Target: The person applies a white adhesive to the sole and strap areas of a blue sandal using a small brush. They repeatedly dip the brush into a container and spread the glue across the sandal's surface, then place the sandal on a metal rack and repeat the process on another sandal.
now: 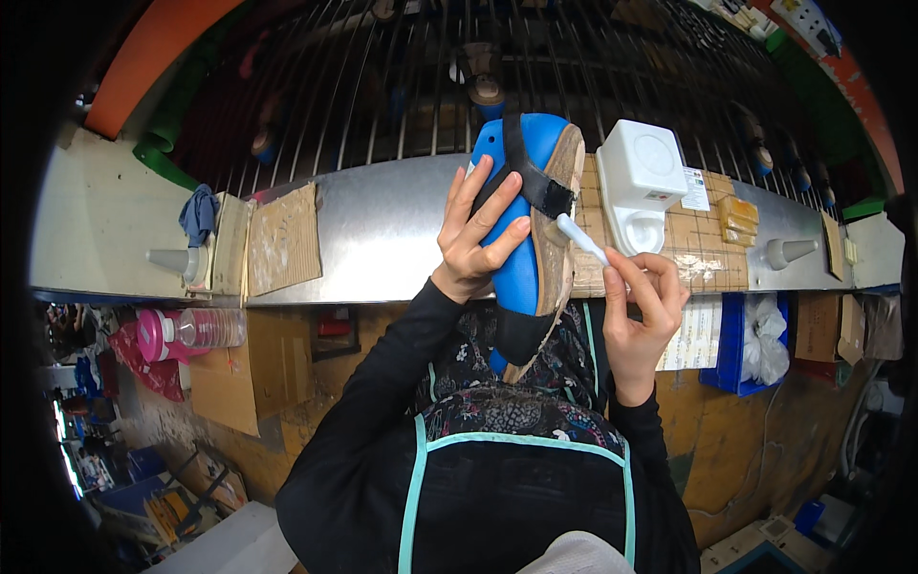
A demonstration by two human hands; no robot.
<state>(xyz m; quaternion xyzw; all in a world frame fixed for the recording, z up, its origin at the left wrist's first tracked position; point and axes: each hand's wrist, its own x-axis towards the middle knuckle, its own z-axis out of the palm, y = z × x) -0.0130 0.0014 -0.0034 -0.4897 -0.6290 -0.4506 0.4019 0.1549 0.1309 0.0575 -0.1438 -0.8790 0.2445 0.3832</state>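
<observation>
A blue shoe last [547, 134] stands tilted in front of me, fitted with a black strap [524, 163] and a brown insole board [566, 167]. My left hand [475, 237] grips it from the left, fingers spread across the blue side and the strap. Between the thumb and fingers of my right hand [644, 311] is a slim white brush-like stick [581, 238]. Its tip meets the insole board just below the strap's loose end; what the tip is made of is hard to make out. A white plastic dispenser bottle [643, 167] with a small cup stands right of the last.
Behind the metal bench [373, 220] runs a rack of metal bars [335, 105] with more lasts. A cardboard mat [712, 244] carries a yellow block [737, 218]. Grey cones [790, 253] stick out at both sides. Below are a blue bin [732, 368] and a pink-lidded bottle [153, 335].
</observation>
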